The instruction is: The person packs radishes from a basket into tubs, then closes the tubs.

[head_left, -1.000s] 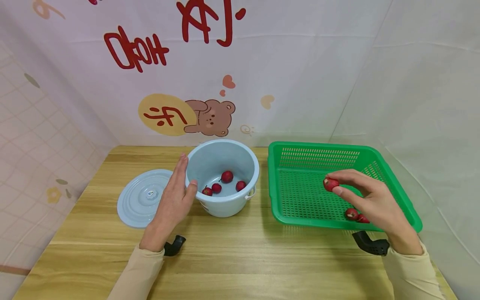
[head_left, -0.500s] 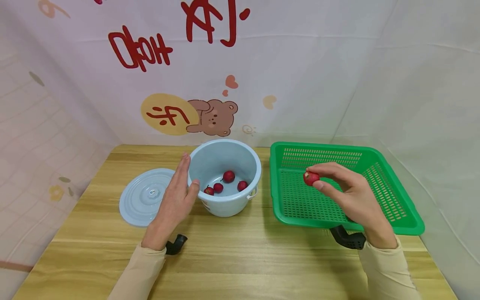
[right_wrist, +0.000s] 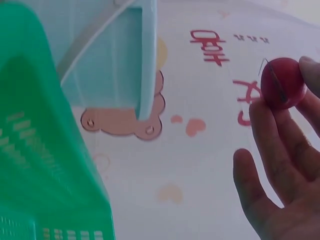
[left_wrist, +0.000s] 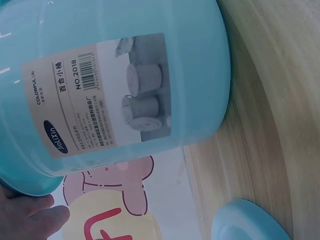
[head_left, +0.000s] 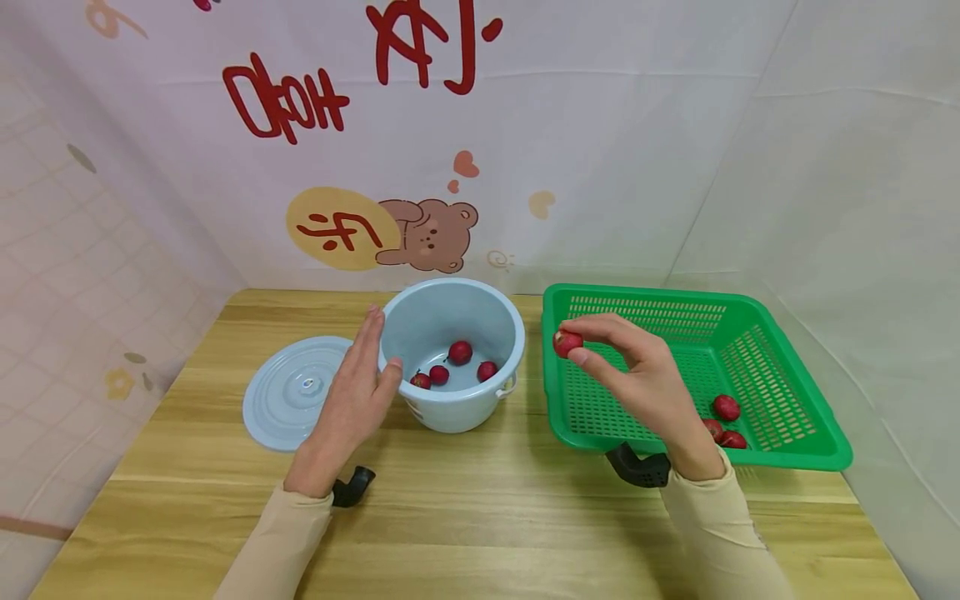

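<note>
A red radish (head_left: 567, 343) is pinched between the thumb and fingertips of my right hand (head_left: 637, 375), held above the left part of the green basket (head_left: 558, 429). Several radishes (head_left: 727, 407) lie in that basket's right front corner, partly behind my wrist. My left hand (head_left: 352, 408) rests with fairly straight fingers against the left rim of the light blue bucket (head_left: 450, 410), thumb near the front of the rim. On the bucket's floor lie several radishes (head_left: 460, 352). A printed label (left_wrist: 100, 95) shows on the bucket's side in the left wrist view.
The bucket's round blue lid (head_left: 281, 392) lies flat on the wooden table (head_left: 480, 517), left of the bucket and partly behind my left hand. White cloth walls (head_left: 615, 150) with printed drawings stand behind and at both sides. A small handle (head_left: 506, 387) sits on the bucket's right side.
My right hand has carried the radish leftward across the basket, toward the bucket. Radishes in the basket's corner have come back into view. The left hand stays at the bucket rim.
</note>
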The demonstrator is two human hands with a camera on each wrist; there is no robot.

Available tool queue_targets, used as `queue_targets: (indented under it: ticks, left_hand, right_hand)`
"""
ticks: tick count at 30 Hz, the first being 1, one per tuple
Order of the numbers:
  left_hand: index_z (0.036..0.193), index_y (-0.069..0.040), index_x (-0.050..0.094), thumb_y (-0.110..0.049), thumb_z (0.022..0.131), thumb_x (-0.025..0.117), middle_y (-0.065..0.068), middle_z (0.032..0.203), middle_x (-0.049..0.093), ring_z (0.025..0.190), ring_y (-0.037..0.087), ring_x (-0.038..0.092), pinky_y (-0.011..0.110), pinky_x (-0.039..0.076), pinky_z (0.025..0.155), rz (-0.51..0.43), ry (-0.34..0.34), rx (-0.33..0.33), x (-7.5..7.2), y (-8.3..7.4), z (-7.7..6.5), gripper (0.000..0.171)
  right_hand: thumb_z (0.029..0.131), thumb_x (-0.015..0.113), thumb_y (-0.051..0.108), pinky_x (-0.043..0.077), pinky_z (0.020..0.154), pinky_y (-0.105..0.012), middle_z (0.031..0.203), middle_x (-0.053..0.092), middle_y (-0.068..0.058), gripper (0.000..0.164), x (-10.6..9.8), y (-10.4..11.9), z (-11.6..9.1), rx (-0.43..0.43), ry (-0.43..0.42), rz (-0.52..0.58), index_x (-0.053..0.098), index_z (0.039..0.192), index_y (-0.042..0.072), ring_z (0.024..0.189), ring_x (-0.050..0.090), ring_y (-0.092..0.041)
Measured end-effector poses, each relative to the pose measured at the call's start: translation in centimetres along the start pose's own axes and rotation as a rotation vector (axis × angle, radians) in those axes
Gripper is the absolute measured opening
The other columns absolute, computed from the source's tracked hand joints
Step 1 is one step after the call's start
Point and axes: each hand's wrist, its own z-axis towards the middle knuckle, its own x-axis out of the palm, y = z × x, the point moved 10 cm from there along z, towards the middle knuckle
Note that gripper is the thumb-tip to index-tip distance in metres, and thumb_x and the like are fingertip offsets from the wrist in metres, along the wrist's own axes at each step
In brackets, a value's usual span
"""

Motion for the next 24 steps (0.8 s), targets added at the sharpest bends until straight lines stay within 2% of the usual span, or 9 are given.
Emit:
queue_targets:
  ticks: [9, 17, 24]
  left_hand:
    - [0.166, -0.005, 0.017, -0.035, 0.107, 0.042, 0.011, 0.173, 0.014, 0.157, 0.033, 0.018, 0.061, 0.023, 0.122, 0.014, 0.03, -0.03, 0.1, 0.3, 0.0, 0.071]
    - [0.166, -0.005, 0.016, -0.035, 0.107, 0.042, 0.009, 0.173, 0.014, 0.157, 0.032, 0.018, 0.061, 0.022, 0.122, 0.016, 0.03, -0.033, 0.2, 0.3, 0.1, 0.071]
    - [0.166, -0.005, 0.016, -0.033, 0.107, 0.043, 0.009, 0.173, 0.014, 0.157, 0.033, 0.019, 0.061, 0.023, 0.122, 0.018, 0.025, -0.031, 0.1, 0.3, 0.2, 0.07]
  right_hand:
    - [0.093, 0.074, 0.0, 0.053, 0.1, -0.03, 0.121, 0.071, 0.003, 0.036, 3.1, 0.4, 1.7, -0.001, 0.016, -0.009, 0.073, 0.127, 0.013, 0.115, 0.063, -0.017]
    - [0.095, 0.074, 0.004, 0.055, 0.09, -0.029, 0.119, 0.072, 0.004, 0.032, 5.5, 0.2, 2.7, -0.011, 0.026, 0.037, 0.074, 0.125, 0.014, 0.109, 0.064, -0.017]
    - [0.093, 0.076, 0.005, 0.053, 0.098, -0.036, 0.119, 0.071, 0.005, 0.034, 7.0, -0.2, 3.3, -0.024, 0.014, 0.012, 0.074, 0.126, 0.014, 0.113, 0.063, -0.014]
